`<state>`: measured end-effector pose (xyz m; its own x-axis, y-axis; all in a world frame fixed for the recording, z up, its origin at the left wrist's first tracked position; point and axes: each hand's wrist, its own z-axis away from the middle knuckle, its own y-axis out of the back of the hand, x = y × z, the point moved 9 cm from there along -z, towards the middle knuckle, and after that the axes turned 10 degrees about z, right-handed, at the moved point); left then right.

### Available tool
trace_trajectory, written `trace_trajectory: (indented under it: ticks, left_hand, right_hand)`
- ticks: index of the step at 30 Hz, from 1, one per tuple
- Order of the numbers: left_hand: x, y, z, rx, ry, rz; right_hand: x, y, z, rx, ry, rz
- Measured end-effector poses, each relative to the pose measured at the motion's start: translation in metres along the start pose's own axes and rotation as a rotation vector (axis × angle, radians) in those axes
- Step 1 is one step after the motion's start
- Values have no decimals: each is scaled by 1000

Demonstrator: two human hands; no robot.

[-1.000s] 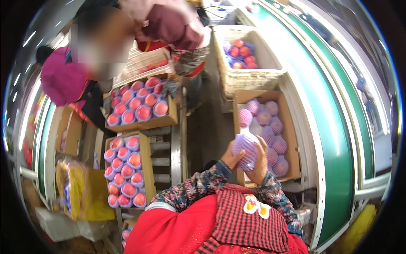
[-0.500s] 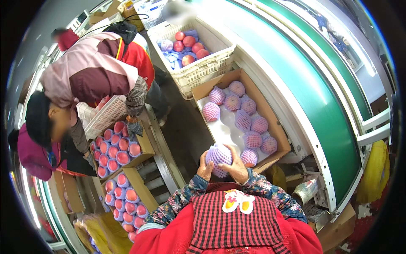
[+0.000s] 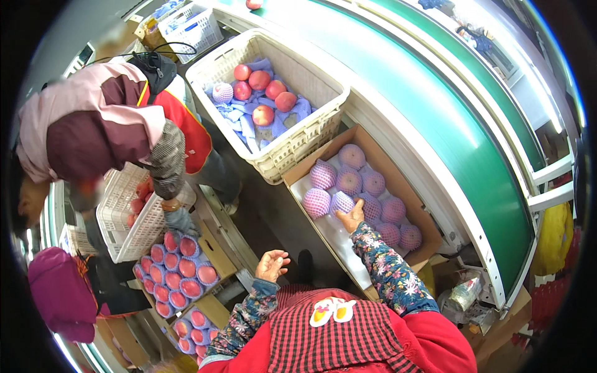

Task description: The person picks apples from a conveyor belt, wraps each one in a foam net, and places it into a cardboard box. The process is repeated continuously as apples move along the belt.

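Right-hand carton (image 3: pixel 390 178): ten net-sleeved fruits (image 3: pixel 349 180), including one at the right hand (image 3: pixel 352 216). Large cream crate (image 3: pixel 305 143): six bare red fruits (image 3: pixel 263 115), one pale net-sleeved fruit (image 3: pixel 222 93). Green belt (image 3: pixel 497 217), far end: one red fruit (image 3: pixel 254 4). Cartons of blue-sleeved fruits (image 3: pixel 191 290), left side: two; fruit total not determinable.

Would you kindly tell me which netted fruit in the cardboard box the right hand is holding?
It is the paler netted fruit immediately right of the leftmost fruit in the cardboard box; only this one is in the right hand.
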<state>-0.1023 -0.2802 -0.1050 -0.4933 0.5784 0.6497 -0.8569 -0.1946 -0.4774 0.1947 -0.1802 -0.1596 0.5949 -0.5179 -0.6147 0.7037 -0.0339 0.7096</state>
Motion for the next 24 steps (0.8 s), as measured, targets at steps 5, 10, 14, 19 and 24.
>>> trace_trajectory:
  ticks: [5, 10, 14, 19, 24]
  left_hand:
    - [6, 12, -25, -28, 113, -18]
    - [20, -23, -49, -163, 88, -163]
    - [49, -57, -54, -281, 52, -263]
    - [158, -96, -76, -479, -291, -283]
    - [308, -78, -223, -307, -670, -675]
  right_hand:
    - [-6, -1, -5, -132, 111, 154]
    - [-37, 5, -4, -312, 212, 607]
    - [-46, 9, -13, -370, 240, 751]
    - [-47, 0, -14, -171, 259, 832]
    - [-75, -1, -12, -116, 213, 699]
